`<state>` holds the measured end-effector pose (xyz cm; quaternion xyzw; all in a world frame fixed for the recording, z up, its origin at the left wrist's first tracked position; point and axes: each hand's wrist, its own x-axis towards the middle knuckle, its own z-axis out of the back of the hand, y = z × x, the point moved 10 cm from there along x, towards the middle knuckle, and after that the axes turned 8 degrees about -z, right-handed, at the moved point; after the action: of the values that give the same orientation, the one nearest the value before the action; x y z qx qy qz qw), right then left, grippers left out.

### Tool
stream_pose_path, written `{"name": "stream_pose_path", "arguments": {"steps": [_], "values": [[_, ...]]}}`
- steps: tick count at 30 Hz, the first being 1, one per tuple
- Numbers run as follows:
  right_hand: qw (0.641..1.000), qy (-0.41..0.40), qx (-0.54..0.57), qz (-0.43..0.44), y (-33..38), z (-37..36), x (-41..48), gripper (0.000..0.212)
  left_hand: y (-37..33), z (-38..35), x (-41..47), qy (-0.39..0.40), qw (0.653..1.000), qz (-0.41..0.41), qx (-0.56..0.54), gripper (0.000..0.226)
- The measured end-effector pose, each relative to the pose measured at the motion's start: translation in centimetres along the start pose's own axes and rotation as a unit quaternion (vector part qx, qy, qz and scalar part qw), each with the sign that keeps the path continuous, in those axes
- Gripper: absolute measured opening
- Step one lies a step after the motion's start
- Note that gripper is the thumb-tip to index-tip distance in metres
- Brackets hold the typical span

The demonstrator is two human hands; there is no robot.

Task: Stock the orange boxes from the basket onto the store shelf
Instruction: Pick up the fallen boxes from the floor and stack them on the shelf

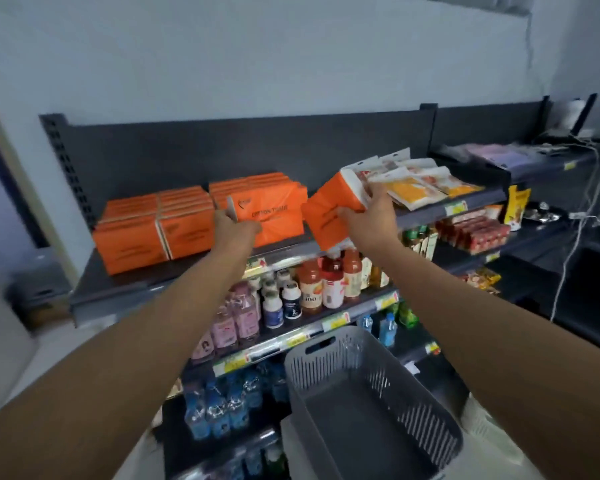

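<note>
Aslant, box (329, 209) in right hand (374, 216) overhangs shelf (146, 285).

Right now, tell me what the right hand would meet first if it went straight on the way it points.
The right hand, gripping a tilted orange box, points at the gap on the top shelf between the orange stack and the snack pouches; likely the back panel first, though depth is unclear.

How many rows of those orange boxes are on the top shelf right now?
3: a left row, a middle row, and a taller right row by the left hand. One more box is in the right hand, unshelved. Depth partly hidden.
</note>
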<state>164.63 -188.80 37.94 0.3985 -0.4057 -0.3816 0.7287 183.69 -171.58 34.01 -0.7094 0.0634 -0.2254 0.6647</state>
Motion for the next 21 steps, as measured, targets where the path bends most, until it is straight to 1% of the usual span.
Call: {"name": "stream_pose_path", "arguments": {"steps": [3,9,13,17,21], "values": [[0.998,0.029,0.043,-0.031,-0.3,-3.1,1.9,0.052,1.6,2.3,2.5,-0.006,1.000,0.022,0.020,0.040],[0.983,0.102,0.122,-0.091,-2.0,-7.9,6.3,0.039,3.0,3.7,5.4,-0.036,0.997,0.016,0.071,0.035],[0.978,0.141,0.103,-0.112,-3.2,-10.0,9.7,0.043,3.6,3.2,7.8,-0.063,0.991,0.016,0.118,0.032],[0.974,0.169,0.098,-0.112,-4.6,-12.3,12.9,0.042,5.2,1.8,9.6,-0.067,0.982,0.035,0.171,0.030],[0.972,0.197,0.067,-0.106,-7.0,-15.4,14.9,0.039,6.7,0.5,10.6,-0.066,0.973,0.046,0.214,0.039]]}}
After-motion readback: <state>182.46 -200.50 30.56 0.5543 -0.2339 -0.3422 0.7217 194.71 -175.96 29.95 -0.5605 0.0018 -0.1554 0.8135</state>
